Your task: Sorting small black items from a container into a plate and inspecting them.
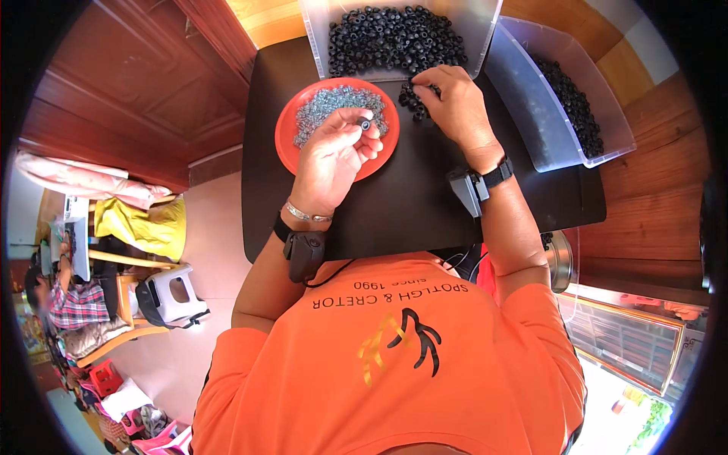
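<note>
A small black ring (pixel 365 123) is pinched in the fingertip grip of the left hand (pixel 334 155), held above the red plate (pixel 290 144) of grey washers (pixel 334 102). The right hand (pixel 455 102) is laid on loose black rings (pixel 413 102) on the dark counter (pixel 409 197), its fingers curled over them, just before the clear bin (pixel 470 30)

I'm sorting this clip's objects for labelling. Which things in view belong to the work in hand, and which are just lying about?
In use:
left hand pinching a small black ring
right hand on loose black rings
red plate of grey metal washers
clear bin of black rings

Lying about:
second clear bin
white stool
yellow cloth
</note>
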